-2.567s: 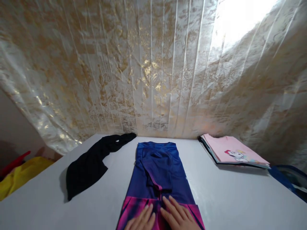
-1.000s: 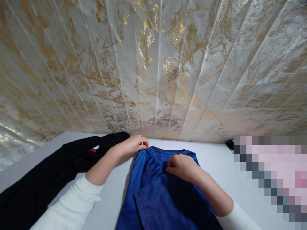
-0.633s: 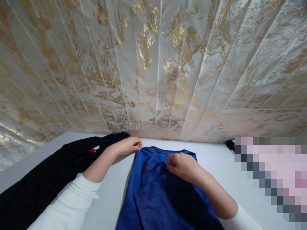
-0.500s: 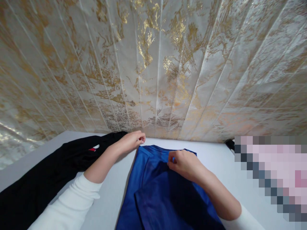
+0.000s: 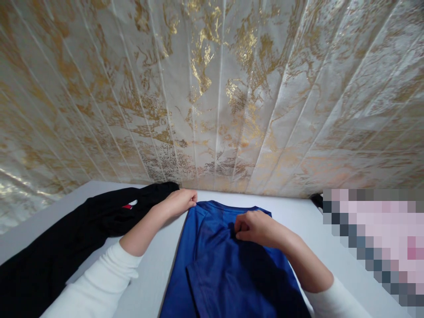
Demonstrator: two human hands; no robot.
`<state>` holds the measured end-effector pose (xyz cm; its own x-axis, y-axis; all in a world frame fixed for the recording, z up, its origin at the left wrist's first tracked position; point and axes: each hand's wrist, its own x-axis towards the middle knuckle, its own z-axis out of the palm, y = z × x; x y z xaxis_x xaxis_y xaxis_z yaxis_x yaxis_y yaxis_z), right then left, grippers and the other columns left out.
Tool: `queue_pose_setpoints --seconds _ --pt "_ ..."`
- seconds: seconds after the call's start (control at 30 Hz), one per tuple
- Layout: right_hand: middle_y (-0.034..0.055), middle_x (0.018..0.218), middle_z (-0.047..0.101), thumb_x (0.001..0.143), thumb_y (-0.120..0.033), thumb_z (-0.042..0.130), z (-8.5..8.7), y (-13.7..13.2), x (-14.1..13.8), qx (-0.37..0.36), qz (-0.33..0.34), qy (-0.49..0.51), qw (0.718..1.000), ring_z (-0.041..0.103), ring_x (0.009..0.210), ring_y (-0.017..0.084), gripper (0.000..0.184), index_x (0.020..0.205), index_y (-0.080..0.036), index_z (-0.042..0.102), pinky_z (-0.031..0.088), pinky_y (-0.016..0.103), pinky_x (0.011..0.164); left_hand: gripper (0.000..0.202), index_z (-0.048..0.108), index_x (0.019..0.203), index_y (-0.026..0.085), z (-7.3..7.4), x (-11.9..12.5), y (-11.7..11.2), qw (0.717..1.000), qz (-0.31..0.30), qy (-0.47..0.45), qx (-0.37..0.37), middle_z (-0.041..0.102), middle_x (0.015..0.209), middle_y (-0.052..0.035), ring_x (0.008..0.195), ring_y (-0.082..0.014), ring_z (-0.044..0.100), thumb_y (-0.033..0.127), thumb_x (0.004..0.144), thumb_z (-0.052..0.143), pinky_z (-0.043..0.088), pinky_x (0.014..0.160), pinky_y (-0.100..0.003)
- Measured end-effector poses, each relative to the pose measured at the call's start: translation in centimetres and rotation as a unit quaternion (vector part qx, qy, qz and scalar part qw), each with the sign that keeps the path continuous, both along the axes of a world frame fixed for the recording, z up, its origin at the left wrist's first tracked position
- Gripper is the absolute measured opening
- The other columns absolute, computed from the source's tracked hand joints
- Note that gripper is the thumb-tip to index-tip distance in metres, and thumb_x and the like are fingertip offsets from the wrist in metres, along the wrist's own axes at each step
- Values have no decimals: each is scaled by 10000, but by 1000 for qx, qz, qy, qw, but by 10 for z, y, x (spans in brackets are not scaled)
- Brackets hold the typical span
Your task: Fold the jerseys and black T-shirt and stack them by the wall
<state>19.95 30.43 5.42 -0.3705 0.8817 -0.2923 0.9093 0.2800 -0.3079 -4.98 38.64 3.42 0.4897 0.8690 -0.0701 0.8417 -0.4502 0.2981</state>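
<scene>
A blue shirt [image 5: 179, 274] lies on the white surface in front of me, with a darker sleeve-like part folded over its middle. My left hand [image 5: 181, 202] is closed in a pinch at the shirt's far left corner. Over the upper right of the shirt, my right hand [image 5: 256, 227] has its fingers curled together on the cloth, where creases run toward the fingertips. The exact bit of fabric between those fingers is hidden.
A black garment [image 5: 66, 225] with a small red and white mark lies to the left. Behind the white surface [image 5: 149, 274] hangs a grey-gold patterned curtain [image 5: 212, 97]. A pixelated pink area [image 5: 384, 234] covers the right side.
My left hand has come down slightly and its fingers have closed at the shirt's corner. My right hand has shifted a little to the right, and the cloth by it is more creased.
</scene>
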Motion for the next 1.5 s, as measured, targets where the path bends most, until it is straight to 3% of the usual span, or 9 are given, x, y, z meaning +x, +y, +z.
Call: queue_pose_setpoints --seconds 0.23,0.33,0.47,0.67,0.93,1.03,1.2,1.37,1.5 --pt "1 828 732 814 -323 608 16 -4 9 -4 24 18 1000 636 751 163 171 908 -241 726 400 257 720 190 568 889 207 -1 17 -11 999 -3 3 47 625 876 -31 820 -201 587 72 763 525 403 689 -267" --pt "4 905 722 744 -212 656 26 -10 16 -14 62 9 998 608 898 197 246 977 -265 718 368 331 880 207 578 905 216 3 29 -25 998 -58 -13 28 633 920 -25 862 -208 595 75 759 539 423 735 -273" --pt "-29 875 714 712 -42 553 32 -27 35 -19 112 37 993 562 994 190 303 770 -282 729 266 378 1016 274 590 966 242 8 43 -49 990 -136 -44 -4 633 1013 -3 928 -189 603 64 766 535 444 803 -257" --pt "33 786 721 640 72 425 24 -51 72 22 11 -94 995 597 916 220 464 608 -280 725 388 356 863 328 585 1049 247 4 58 -71 975 -181 -121 -39 606 1101 -26 1009 -208 599 54 790 527 455 885 -301" --pt "122 1182 648 678 -126 620 5 -69 11 2 55 -31 998 568 1079 299 536 1208 -203 608 396 403 949 308 568 1140 249 -14 80 -83 976 -184 -108 -42 596 1167 -44 1039 -227 611 129 856 557 476 892 -312" --pt "65 1040 703 674 -50 538 11 -74 14 -19 85 -8 996 585 1038 251 449 1045 -255 685 371 381 969 277 582 1116 249 -18 81 -85 979 -175 -97 -31 603 1131 -41 1009 -233 621 142 861 561 487 859 -315" --pt "12 774 719 690 -38 502 15 -93 72 -18 41 -6 999 623 863 178 339 609 -303 697 362 322 953 189 602 1025 248 -22 81 -86 983 -163 -81 -28 612 1052 -26 945 -222 628 153 865 566 488 822 -309" --pt "23 692 720 666 -4 507 0 -107 108 -26 -19 -162 986 658 743 221 377 577 -313 705 417 357 770 130 600 953 244 -25 82 -87 983 -159 -88 -6 607 992 2 894 -182 623 154 874 549 477 795 -265" --pt "-7 703 697 689 7 528 5 -104 82 106 20 -121 987 633 711 209 310 683 -272 662 377 314 652 133 592 957 232 -24 83 -88 985 -154 -84 3 602 986 14 888 -174 621 144 879 530 468 794 -257"
